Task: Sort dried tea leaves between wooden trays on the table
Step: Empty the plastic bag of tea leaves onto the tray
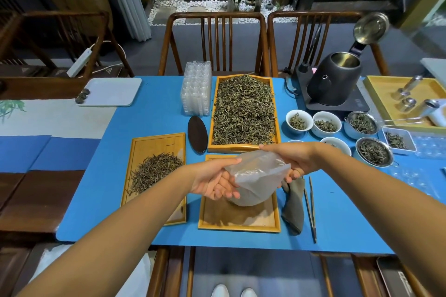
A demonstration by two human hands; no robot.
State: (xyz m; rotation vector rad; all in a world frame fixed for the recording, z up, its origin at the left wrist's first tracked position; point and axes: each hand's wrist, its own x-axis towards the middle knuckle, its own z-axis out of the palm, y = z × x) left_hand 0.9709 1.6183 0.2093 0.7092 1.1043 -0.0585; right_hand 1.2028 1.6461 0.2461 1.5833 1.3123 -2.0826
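Observation:
My left hand and my right hand both hold a clear plastic bag above the near wooden tray, which shows no leaves in its visible part. The far wooden tray is heaped with dried tea leaves. The left wooden tray carries a smaller pile of tea leaves; my left forearm crosses its near corner.
A dark oval scoop lies between the trays. Stacked clear plastic containers stand behind it. A grey cloth and tweezers lie right of the near tray. Bowls and strainers of leaves and a kettle sit at right.

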